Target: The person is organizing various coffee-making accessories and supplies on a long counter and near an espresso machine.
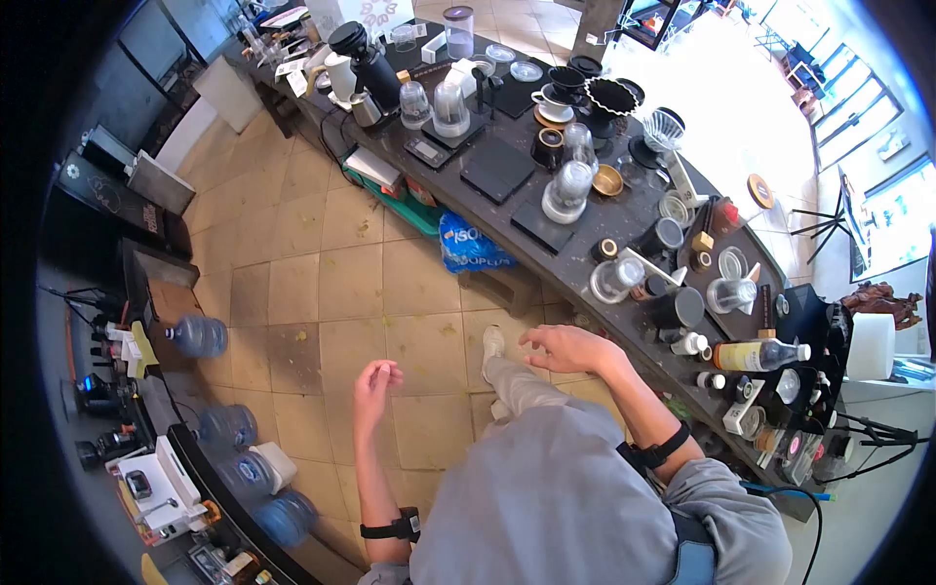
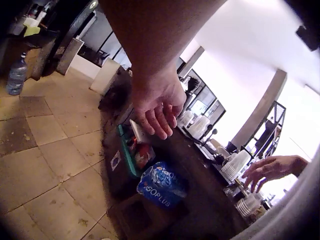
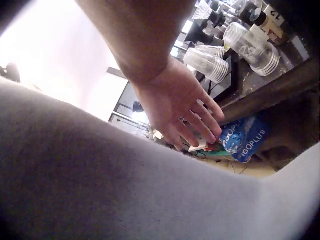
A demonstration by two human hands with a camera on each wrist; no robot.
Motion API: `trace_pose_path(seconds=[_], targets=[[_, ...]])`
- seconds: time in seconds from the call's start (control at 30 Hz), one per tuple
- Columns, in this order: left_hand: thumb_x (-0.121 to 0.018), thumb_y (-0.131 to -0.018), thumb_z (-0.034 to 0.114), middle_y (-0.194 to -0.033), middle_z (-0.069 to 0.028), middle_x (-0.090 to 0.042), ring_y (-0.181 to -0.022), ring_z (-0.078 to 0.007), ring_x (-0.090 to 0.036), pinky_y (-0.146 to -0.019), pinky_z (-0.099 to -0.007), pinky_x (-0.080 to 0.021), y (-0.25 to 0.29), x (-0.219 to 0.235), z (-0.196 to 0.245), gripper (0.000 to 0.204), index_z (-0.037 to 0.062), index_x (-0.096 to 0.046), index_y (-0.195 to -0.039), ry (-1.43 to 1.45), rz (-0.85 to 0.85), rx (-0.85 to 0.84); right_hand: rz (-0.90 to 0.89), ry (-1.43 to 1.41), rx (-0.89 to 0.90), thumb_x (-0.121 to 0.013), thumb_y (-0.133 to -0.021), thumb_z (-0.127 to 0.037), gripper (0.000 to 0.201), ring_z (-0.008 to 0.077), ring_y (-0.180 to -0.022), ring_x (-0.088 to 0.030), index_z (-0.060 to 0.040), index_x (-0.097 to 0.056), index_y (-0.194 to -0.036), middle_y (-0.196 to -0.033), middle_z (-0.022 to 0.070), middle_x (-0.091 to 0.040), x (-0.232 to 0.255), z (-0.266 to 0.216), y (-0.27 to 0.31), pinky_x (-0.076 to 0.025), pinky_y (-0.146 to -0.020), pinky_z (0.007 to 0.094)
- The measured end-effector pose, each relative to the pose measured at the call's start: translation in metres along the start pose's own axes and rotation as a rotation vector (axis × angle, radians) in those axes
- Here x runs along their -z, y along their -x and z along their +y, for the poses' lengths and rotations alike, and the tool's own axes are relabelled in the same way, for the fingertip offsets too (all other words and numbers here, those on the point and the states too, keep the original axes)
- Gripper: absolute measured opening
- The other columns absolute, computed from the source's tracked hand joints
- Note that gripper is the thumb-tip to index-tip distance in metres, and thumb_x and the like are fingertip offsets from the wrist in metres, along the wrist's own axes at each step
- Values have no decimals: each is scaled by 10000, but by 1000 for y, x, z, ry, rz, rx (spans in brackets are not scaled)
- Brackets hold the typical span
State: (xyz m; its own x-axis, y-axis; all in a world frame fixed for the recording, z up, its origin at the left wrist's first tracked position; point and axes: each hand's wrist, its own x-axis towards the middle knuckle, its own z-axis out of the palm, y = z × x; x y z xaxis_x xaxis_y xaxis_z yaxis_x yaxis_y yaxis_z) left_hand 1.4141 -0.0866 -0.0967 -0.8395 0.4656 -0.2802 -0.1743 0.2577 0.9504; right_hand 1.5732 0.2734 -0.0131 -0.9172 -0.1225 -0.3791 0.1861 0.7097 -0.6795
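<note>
Above the tiled floor, my left hand hangs with loosely bent fingers and holds nothing. In the left wrist view the same hand points downward, overlapping the dark counter behind it. My right hand is held out in front of my body, beside the counter, with its fingers spread and nothing in them. The right wrist view has this hand between the grey shirt and the counter edge. Nearest to it on the counter are stacked clear plastic cups and a dark canister.
Scales, drippers and a brown-labelled bottle crowd the counter. A blue bag and a green crate sit under its near side. Several large water bottles stand on the floor at left, near a second dark counter.
</note>
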Motion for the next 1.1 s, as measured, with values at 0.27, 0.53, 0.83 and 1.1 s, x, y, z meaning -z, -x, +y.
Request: trace_pose_path(seconds=[0.27,0.53,0.83,1.1], targets=[[-518,-1020,205,-899,-76,-673,-850,-160,-652,-818,-300,-527,-141,17,114,249,-8,-644,-1050,-113,-114,-116,54,-85,15,-554,-933,-354,437,388,-1078,-610,-46,-581,-1244,-1181,218,-637,58,2,-113,-482,-920,468],[-515,-1020,188,-918,-89,-664,-847,-167,-646,-813,-312,-527,-260,21,212,245,-19,-643,-1040,-171,-192,-249,180,-45,47,-578,-924,-358,445,367,-1066,-615,-55,-569,-1251,-1148,191,-644,130,-14,-191,-498,-893,467],[-510,-1010,174,-906,-106,-670,-819,-179,-653,-790,-321,-539,-367,74,276,245,-2,-594,-1157,-82,-209,-440,357,-162,-122,-618,-907,-301,383,359,-1038,-632,-58,-600,-1204,-1093,175,-674,174,-45,-253,-491,-909,448],[-517,-994,124,-863,-97,-661,-792,-153,-638,-765,-310,-536,-477,215,306,224,-20,-590,-1149,102,-281,-578,525,-225,-360,-631,-923,-247,295,291,-963,-658,-24,-637,-1116,-1010,167,-679,228,-127,-334,-503,-861,383]])
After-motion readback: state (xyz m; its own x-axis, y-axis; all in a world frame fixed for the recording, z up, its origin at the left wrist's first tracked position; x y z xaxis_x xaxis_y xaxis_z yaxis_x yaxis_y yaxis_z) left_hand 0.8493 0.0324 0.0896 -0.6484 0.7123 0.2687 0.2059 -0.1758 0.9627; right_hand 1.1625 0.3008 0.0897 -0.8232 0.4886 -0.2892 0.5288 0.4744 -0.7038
